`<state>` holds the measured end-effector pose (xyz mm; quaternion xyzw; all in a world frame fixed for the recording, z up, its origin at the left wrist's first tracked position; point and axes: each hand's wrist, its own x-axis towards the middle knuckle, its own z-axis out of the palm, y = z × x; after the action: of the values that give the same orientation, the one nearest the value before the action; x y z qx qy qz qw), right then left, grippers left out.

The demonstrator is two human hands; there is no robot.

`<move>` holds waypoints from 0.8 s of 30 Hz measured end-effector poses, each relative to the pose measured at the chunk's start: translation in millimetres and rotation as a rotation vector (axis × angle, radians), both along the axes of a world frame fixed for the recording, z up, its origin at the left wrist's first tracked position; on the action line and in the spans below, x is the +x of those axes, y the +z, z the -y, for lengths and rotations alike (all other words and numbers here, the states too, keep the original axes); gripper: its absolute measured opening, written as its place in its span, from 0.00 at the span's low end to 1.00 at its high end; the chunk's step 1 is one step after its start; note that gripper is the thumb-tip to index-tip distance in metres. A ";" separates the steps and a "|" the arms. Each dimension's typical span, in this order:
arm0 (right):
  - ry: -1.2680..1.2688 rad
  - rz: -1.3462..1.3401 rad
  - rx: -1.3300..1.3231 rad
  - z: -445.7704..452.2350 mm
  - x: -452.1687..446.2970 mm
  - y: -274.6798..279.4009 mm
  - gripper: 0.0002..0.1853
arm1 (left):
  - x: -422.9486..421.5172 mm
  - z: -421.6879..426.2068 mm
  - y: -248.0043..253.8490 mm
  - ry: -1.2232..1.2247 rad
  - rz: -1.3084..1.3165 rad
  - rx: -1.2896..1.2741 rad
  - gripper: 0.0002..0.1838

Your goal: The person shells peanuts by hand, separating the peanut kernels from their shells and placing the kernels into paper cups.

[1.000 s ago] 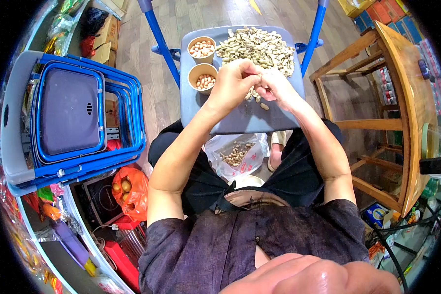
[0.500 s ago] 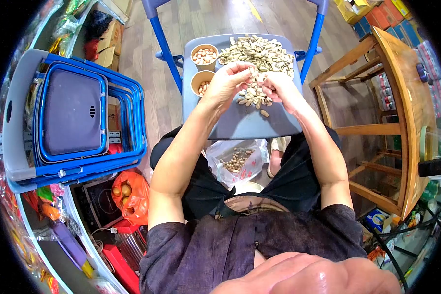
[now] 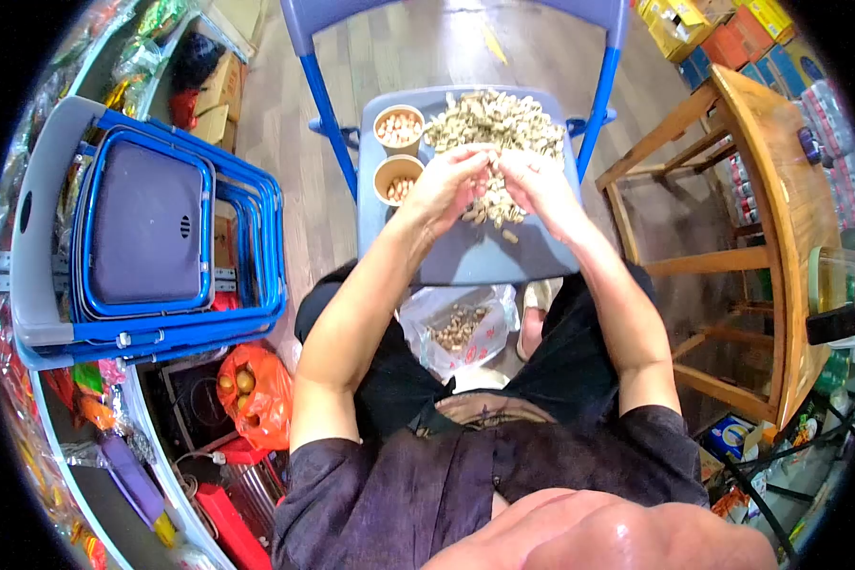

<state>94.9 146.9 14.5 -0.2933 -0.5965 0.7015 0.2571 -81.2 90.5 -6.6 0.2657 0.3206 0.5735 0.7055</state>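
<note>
My left hand (image 3: 451,186) and my right hand (image 3: 543,188) meet over the grey seat of a blue-framed folding chair (image 3: 446,269). Both are closed in a pinch, fingertips together around a peanut that is mostly hidden by the fingers. Beneath and beyond them spreads a heap of peanut shells (image 3: 494,119). Left of the heap stand two paper cups holding shelled peanuts, a far cup (image 3: 399,145) and a near cup (image 3: 380,186) close to my left wrist. One loose peanut (image 3: 510,236) lies on the seat in front of the heap.
A plastic bag (image 3: 489,347) with unshelled peanuts sits between my legs. Folded blue chairs (image 3: 152,223) stand at the left, above an orange bag (image 3: 266,404) of round produce. At the right is a wooden table or stool (image 3: 774,256); cartons (image 3: 731,47) are stacked behind it.
My hands have drawn closer together, fingertips now meeting. The right hand has turned, its fingers stretching further toward the left. The whole view has shifted slightly, with the chair lower in it.
</note>
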 end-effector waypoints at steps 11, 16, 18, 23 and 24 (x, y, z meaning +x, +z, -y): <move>-0.172 -0.027 0.252 6.8 -1.0 -17.6 0.12 | 16.6 8.9 2.4 0.069 0.182 -0.079 0.11; -0.241 0.296 0.625 23.3 7.1 -3.6 0.10 | 17.7 10.4 -17.6 0.010 0.219 -0.004 0.10; -0.278 0.210 0.614 27.2 7.7 -7.6 0.09 | 18.4 11.0 -19.9 -0.006 0.257 -0.013 0.09; -0.278 0.171 0.711 38.1 14.7 -8.6 0.07 | 25.5 21.0 -18.5 -0.014 0.258 -0.053 0.08; -0.275 0.174 0.713 38.5 15.7 -8.7 0.07 | 22.7 20.8 -17.7 -0.009 0.263 -0.056 0.08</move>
<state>110.6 108.4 5.9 -0.3213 -0.7773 0.3819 0.3831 -58.5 69.7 -24.3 0.1699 0.2401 0.5910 0.7512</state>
